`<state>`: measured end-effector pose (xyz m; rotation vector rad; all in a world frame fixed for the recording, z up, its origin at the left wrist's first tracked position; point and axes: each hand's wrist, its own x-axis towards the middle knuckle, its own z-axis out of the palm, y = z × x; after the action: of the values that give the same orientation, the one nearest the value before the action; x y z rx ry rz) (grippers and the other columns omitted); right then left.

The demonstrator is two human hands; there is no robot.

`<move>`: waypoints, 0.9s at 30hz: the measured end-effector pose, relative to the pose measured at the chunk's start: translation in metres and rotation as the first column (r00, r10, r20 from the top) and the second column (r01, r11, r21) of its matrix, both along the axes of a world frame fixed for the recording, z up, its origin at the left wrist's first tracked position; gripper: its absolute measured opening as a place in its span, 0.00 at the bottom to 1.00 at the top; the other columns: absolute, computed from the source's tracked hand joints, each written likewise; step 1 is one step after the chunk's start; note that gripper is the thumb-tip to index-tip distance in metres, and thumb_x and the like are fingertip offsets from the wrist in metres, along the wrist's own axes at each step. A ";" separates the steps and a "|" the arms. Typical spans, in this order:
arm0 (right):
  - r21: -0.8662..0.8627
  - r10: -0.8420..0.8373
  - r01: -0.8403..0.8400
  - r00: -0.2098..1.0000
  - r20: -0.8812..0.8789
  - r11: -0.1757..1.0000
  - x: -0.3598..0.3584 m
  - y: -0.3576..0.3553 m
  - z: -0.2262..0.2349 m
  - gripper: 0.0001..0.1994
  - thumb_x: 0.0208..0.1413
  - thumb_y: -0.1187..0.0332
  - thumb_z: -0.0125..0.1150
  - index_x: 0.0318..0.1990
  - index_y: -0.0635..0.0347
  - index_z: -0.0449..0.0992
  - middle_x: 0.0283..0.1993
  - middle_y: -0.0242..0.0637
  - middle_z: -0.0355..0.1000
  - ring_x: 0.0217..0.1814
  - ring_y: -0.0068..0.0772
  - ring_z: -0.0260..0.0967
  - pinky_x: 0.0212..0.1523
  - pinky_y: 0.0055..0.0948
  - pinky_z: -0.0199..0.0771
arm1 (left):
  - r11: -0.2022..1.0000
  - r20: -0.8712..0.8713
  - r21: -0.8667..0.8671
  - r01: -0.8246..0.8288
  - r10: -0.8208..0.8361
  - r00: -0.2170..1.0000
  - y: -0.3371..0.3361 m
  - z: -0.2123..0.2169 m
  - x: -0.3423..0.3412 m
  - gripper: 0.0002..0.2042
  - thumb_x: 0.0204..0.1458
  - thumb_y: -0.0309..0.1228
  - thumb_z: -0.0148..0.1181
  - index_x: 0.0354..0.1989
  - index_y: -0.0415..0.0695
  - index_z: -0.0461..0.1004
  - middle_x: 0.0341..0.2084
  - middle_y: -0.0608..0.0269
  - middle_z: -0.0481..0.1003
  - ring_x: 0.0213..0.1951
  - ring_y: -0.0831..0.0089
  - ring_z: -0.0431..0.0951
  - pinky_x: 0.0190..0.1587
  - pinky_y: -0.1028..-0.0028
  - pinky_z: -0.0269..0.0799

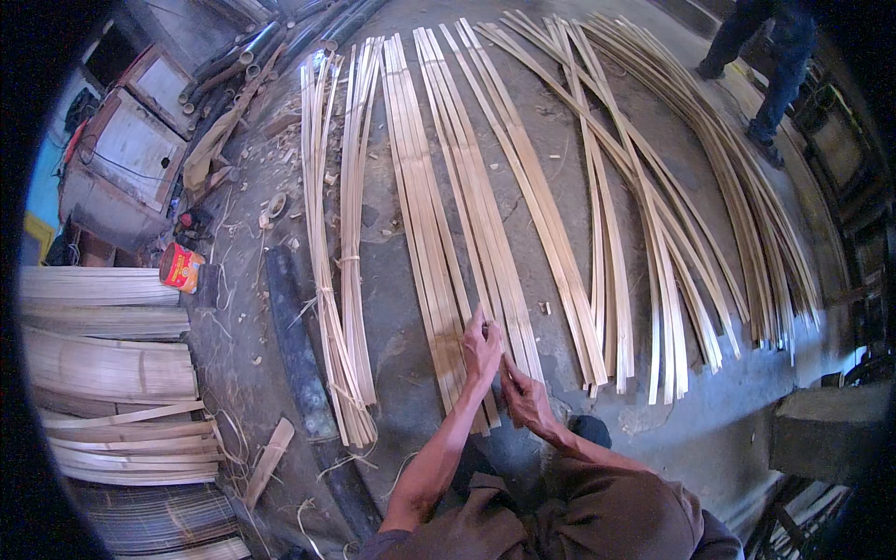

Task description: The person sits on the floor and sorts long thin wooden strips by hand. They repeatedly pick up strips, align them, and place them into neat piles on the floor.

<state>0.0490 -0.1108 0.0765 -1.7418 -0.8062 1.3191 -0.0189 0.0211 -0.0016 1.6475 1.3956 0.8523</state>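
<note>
bamboo strips (467, 243) laid lengthwise on concrete floor (411, 373), near ends by both hands. left hand (482, 350) pinched on one strip's end, fingers together. right hand (525, 397) just beside, fingers curled on same strip end. tied strip bundle (341, 280) left of those strips; red tin (180, 267) further left; other person's legs (761, 56) well beyond.

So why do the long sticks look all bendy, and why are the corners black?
Head view: the fisheye lens curves the straight bamboo strips toward the rim and leaves the corners black; daylight falls softly on the floor, without glare; the hands are sharp.
</note>
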 end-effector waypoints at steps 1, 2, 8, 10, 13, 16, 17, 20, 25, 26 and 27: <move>-0.027 0.022 -0.023 1.000 -0.021 0.999 0.001 0.003 0.005 0.24 0.67 0.65 0.50 0.70 0.47 0.59 0.23 0.26 0.61 0.23 0.17 0.56 0.23 0.22 0.60 | 0.999 0.047 -0.034 -0.015 0.016 0.999 0.002 0.001 -0.001 0.26 0.56 0.30 0.54 0.64 0.34 0.62 0.36 0.48 0.75 0.34 0.62 0.78 0.40 0.65 0.74; -0.013 0.045 -0.045 0.999 0.012 0.999 0.001 0.008 0.006 0.24 0.67 0.64 0.50 0.70 0.47 0.59 0.23 0.26 0.61 0.23 0.18 0.56 0.23 0.22 0.61 | 0.997 0.094 -0.068 -0.029 0.035 0.995 0.004 0.002 -0.002 0.26 0.57 0.29 0.53 0.63 0.33 0.62 0.35 0.47 0.74 0.36 0.59 0.78 0.42 0.64 0.73; 0.080 0.090 -0.103 0.984 0.151 0.991 0.000 0.012 -0.040 0.24 0.67 0.62 0.49 0.70 0.46 0.58 0.23 0.29 0.64 0.25 0.19 0.58 0.26 0.24 0.65 | 0.989 0.095 -0.151 0.001 0.014 0.995 0.014 0.008 -0.005 0.26 0.57 0.27 0.53 0.64 0.32 0.60 0.34 0.50 0.73 0.27 0.68 0.77 0.32 0.68 0.74; 0.048 0.095 -0.102 0.988 0.121 0.994 -0.003 0.010 -0.028 0.24 0.68 0.62 0.49 0.70 0.46 0.58 0.24 0.30 0.67 0.26 0.18 0.59 0.26 0.24 0.66 | 0.974 0.130 -0.227 -0.021 0.052 0.990 0.009 0.016 -0.009 0.25 0.58 0.28 0.52 0.64 0.32 0.60 0.34 0.50 0.73 0.28 0.67 0.77 0.32 0.68 0.74; 0.034 0.138 -0.139 0.989 0.047 0.990 -0.001 0.002 -0.026 0.25 0.67 0.63 0.50 0.70 0.48 0.57 0.29 0.31 0.72 0.31 0.18 0.61 0.30 0.24 0.67 | 0.971 0.159 -0.222 -0.087 0.124 0.979 -0.002 0.040 -0.003 0.25 0.58 0.28 0.52 0.63 0.33 0.61 0.37 0.49 0.74 0.33 0.63 0.78 0.36 0.67 0.74; 0.303 0.052 -0.031 0.997 -0.064 0.953 -0.013 -0.003 -0.046 0.26 0.67 0.64 0.51 0.70 0.50 0.56 0.34 0.34 0.75 0.35 0.19 0.64 0.35 0.24 0.69 | 0.989 0.133 -0.058 -0.138 0.144 0.981 -0.005 0.036 -0.004 0.23 0.59 0.29 0.52 0.62 0.33 0.63 0.44 0.43 0.74 0.45 0.55 0.76 0.49 0.62 0.70; 0.316 0.079 -0.070 0.997 -0.016 0.946 -0.016 -0.001 -0.042 0.26 0.67 0.65 0.51 0.70 0.50 0.56 0.34 0.36 0.75 0.36 0.20 0.64 0.37 0.24 0.69 | 0.984 0.146 -0.076 -0.163 0.173 0.974 -0.006 0.033 -0.008 0.22 0.59 0.29 0.52 0.61 0.33 0.64 0.46 0.42 0.74 0.47 0.54 0.76 0.52 0.62 0.69; 0.258 0.153 -0.167 0.985 0.074 0.952 -0.018 0.006 -0.025 0.26 0.66 0.66 0.52 0.70 0.51 0.57 0.36 0.39 0.75 0.37 0.21 0.66 0.40 0.25 0.70 | 0.977 0.140 -0.083 -0.197 0.207 0.968 0.000 0.025 -0.019 0.22 0.59 0.30 0.52 0.60 0.33 0.66 0.48 0.40 0.74 0.50 0.52 0.75 0.54 0.62 0.68; 0.245 0.178 -0.200 0.978 0.108 0.949 -0.023 0.030 -0.017 0.26 0.65 0.65 0.53 0.70 0.49 0.58 0.34 0.42 0.74 0.35 0.22 0.65 0.38 0.26 0.70 | 0.960 0.077 -0.191 -0.203 0.221 0.972 0.023 0.024 -0.035 0.22 0.59 0.31 0.51 0.60 0.32 0.66 0.46 0.39 0.75 0.48 0.52 0.76 0.53 0.62 0.70; 0.246 0.178 -0.206 0.975 0.131 0.947 -0.025 0.033 -0.018 0.26 0.65 0.65 0.53 0.69 0.49 0.58 0.33 0.44 0.74 0.35 0.22 0.65 0.37 0.27 0.70 | 0.949 0.074 -0.248 -0.196 0.220 0.973 0.028 0.028 -0.035 0.22 0.59 0.31 0.51 0.60 0.31 0.66 0.46 0.38 0.75 0.48 0.53 0.76 0.52 0.62 0.70; 0.247 0.179 -0.213 0.972 0.152 0.945 -0.027 0.036 -0.018 0.25 0.65 0.64 0.52 0.69 0.48 0.59 0.32 0.45 0.73 0.34 0.22 0.65 0.36 0.27 0.70 | 0.946 0.122 -0.263 -0.190 0.228 0.966 0.026 0.046 -0.034 0.22 0.59 0.32 0.50 0.59 0.31 0.66 0.44 0.38 0.75 0.45 0.52 0.77 0.50 0.61 0.71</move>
<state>0.0224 -0.0747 0.0583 -1.5771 -1.1984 1.1734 -0.0533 0.0468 0.0443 1.2352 1.5217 0.8623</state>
